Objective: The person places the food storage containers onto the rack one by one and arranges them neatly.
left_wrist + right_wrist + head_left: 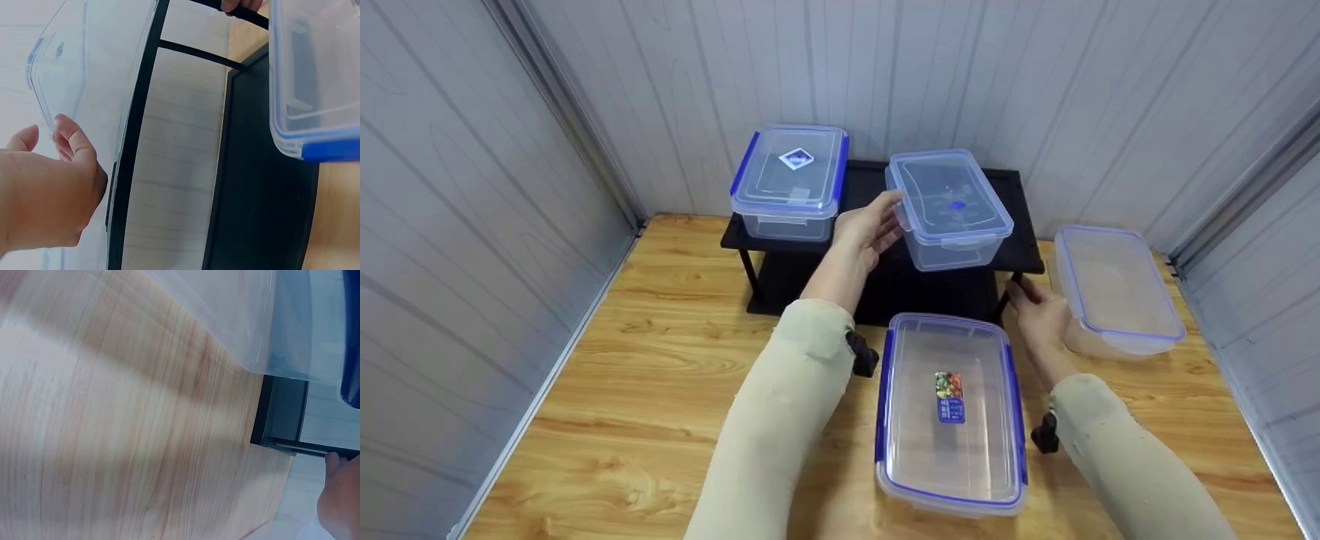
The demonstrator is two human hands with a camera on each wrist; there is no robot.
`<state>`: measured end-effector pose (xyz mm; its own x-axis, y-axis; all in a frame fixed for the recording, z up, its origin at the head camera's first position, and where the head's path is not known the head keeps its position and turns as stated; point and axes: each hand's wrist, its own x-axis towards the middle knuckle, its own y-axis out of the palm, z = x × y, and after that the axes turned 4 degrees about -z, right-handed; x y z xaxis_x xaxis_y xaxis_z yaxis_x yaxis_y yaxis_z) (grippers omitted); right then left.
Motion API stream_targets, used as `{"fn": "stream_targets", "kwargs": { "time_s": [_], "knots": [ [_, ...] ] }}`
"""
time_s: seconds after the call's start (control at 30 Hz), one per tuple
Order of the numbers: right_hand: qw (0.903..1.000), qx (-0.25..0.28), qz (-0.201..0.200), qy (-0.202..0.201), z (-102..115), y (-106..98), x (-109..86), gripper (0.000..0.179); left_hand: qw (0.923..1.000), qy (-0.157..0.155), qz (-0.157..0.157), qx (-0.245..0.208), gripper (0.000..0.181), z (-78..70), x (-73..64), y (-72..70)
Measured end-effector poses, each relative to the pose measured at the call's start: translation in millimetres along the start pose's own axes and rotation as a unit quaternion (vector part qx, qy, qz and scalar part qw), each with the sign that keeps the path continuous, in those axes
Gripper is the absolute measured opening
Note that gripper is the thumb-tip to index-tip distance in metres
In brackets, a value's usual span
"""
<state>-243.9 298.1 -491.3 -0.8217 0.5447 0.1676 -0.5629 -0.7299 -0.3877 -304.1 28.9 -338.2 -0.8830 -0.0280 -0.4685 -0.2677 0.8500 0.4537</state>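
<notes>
Holds the left hand (870,229) just off centre toward one o'clock, with thumb and fingertips at the nine o'clock side of a valved box (949,214), clear and lidded, with a small blue spot on top. Has that hand loosely spread and bent, not closed round the box. Has the valved box at two o'clock, upright on the upper shelf of a black rack (866,180), near its front edge. Grips, with the right hand (1041,319) between three and four o'clock, the slim near right leg (309,448) of the rack.

Also on the upper shelf, at eleven o'clock, a clipped box (789,187) with lid on and a diamond label (796,158). On the wooden counter (660,390), at five o'clock, in front of the rack and between the forearms, a lidded large box (952,450) with blue side clips and a colourful sticker (949,397). At three o'clock, just beside the right hand, a blue-rimmed box (1121,285), also on the counter. Wears pale sleeves (769,420), with a small black device (862,355) at each wrist. Beyond the rack, toward twelve o'clock, a pale panelled wall (945,82).
</notes>
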Motion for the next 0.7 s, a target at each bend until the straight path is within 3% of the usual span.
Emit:
{"fn": "stream_targets", "kwargs": {
  "time_s": [0.1,0.2,0.3,0.37,0.43,0.5,0.6,0.7],
  "knots": [
    [1.0000,-0.003,-0.003,-0.004,0.2,0.2,0.1,0.033,0.9999,0.006,0.011,0.009,0.043,0.2,-5.5,-5.7],
    [1.0000,-0.005,-0.004,-0.007,0.3,0.5,0.3,0.032,0.9985,0.038,0.021,0.034,0.051,2.1,-14.0,-11.5],
    [0.9999,0.005,-0.005,-0.009,0.6,1.1,0.7,0.031,0.9921,0.097,0.038,0.069,0.049,4.8,-23.9,-17.3],
    [0.9999,0.007,-0.008,-0.014,0.7,1.4,1.1,0.030,0.9812,0.155,0.054,0.101,0.047,7.2,-29.2,-21.0],
    [0.9997,0.013,-0.009,-0.017,0.6,1.6,1.2,0.028,0.9609,0.227,0.064,0.144,0.048,10.3,-32.4,-24.5],
    [0.9995,0.022,-0.008,-0.019,0.5,1.7,1.1,0.028,0.9310,0.302,0.071,0.193,0.051,14.0,-33.8,-28.0],
    [0.9995,0.027,-0.008,-0.015,-0.1,1.6,1.0,0.028,0.8719,0.406,0.076,0.264,0.057,20.8,-33.2,-31.1],
    [0.9998,0.013,-0.006,-0.014,0.0,1.6,0.6,0.029,0.8163,0.479,0.084,0.312,0.061,28.0,-31.7,-31.3]
  ]
}}
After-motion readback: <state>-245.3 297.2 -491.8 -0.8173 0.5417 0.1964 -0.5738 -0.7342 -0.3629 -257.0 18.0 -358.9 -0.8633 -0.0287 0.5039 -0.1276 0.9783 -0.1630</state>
